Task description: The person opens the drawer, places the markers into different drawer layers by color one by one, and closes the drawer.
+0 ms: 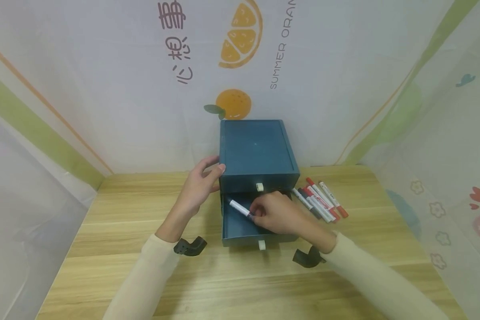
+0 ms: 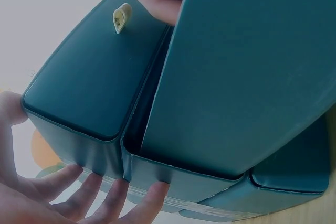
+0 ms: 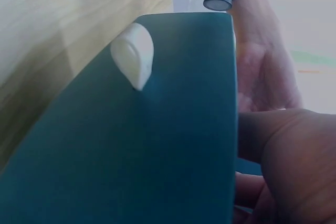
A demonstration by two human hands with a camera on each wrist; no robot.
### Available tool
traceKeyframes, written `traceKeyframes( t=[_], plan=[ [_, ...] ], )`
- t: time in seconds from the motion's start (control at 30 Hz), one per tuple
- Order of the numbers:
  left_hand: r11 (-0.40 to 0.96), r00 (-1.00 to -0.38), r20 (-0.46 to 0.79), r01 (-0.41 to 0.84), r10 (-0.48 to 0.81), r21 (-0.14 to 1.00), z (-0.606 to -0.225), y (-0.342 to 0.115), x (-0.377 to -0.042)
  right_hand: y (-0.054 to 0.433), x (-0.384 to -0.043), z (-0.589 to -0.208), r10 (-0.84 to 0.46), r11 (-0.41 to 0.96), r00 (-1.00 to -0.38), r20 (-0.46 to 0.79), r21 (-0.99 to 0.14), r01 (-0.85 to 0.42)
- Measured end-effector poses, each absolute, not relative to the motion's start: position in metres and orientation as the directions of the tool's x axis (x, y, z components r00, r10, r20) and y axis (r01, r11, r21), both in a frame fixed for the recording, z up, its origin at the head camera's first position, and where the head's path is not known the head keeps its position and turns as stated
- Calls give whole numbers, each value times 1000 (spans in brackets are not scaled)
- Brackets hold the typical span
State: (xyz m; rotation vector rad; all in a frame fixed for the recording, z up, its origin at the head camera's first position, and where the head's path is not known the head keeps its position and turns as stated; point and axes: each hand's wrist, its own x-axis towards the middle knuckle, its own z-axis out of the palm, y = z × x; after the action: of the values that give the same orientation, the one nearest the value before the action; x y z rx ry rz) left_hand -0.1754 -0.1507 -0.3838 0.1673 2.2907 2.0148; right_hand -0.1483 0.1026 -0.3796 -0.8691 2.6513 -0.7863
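Note:
A dark teal drawer cabinet stands against the back wall, its lower drawer pulled out. Inside that drawer lies a white marker with a dark end, slanting down to the right. My right hand reaches in over the drawer front and pinches the marker's near end; in the right wrist view the drawer wall partly hides its fingers. My left hand rests against the cabinet's left side. In the left wrist view its fingers touch the side wall, with the thumb at the top edge.
Several red and black markers lie on the wooden table just right of the cabinet. The upper drawer is closed, with a small pale pull tab. A printed white cloth hangs behind.

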Motion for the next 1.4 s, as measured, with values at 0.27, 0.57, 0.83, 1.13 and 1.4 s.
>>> traceKeyframes(
  t=[0.27, 0.57, 0.83, 1.13, 1.4],
  plan=[
    [127, -991, 3, 20, 132, 992, -385, -150, -176, 99, -147, -387, -608, 685, -791, -67, -548, -480],
    [128, -991, -2, 15, 134, 992, -384, -150, -176, 97, -147, -396, -610, 695, -790, -64, -523, -494],
    [122, -991, -8, 8, 132, 993, -385, -149, -176, 99, -146, -398, -611, 684, -791, -47, -534, -497],
    [115, -991, -5, 11, 132, 993, -385, -149, -176, 119, -142, -389, -599, 628, -799, 51, -588, -509],
    [116, -992, -5, 10, 125, 993, -385, -149, -176, 159, -138, -371, -554, 585, -828, 90, -666, -463]
  ],
)
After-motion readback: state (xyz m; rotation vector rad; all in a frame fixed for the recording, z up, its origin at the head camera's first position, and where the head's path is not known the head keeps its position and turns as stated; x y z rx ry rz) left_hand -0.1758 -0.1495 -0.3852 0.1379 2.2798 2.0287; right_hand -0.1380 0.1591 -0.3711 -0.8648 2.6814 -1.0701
